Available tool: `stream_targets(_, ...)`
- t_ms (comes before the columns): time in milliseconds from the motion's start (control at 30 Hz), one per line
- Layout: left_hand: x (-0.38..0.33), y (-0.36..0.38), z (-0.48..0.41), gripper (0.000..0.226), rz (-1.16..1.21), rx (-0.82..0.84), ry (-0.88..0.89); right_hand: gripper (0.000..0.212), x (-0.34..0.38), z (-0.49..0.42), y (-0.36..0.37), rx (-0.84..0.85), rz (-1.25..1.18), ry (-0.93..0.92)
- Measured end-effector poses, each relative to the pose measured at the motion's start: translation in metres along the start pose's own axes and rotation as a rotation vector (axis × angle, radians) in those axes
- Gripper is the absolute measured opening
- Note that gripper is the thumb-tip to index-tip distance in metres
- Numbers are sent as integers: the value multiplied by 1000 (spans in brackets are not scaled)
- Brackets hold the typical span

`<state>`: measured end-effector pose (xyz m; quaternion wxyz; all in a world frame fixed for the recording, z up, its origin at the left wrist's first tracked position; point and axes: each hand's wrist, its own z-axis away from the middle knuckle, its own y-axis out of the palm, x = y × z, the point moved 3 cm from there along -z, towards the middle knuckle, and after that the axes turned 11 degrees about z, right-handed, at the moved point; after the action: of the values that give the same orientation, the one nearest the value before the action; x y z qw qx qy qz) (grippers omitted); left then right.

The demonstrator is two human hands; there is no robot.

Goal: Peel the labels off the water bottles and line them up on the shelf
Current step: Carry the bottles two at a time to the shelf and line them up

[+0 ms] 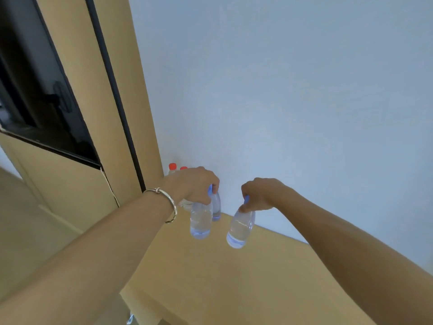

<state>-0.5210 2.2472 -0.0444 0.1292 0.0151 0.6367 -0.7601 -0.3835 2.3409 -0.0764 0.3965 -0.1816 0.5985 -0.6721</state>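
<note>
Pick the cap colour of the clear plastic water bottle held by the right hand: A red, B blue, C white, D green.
B: a blue cap shows under the right hand, which pinches the clear plastic water bottle at its neck; the red caps are back in the corner.

Left bottle point(201, 219) and right bottle point(240, 227), clear, unlabelled, hang tilted over shelf point(234, 277). Third bottle point(217, 207) at 12 o'clock; red-capped bottles point(172, 167) at 10 o'clock.
</note>
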Motion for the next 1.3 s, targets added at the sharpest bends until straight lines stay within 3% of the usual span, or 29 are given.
stream_targets(300,25,42,-97,29,67,106,141,46,-10,-80,54,152,3,39)
stream_targets(700,15,93,-198,28,-96,198,195,46,-48,-135,102,117,-141,82)
stream_targets(1300,47,129,-286,28,-42,283,305,32,-47,-207,129,192,-317,156)
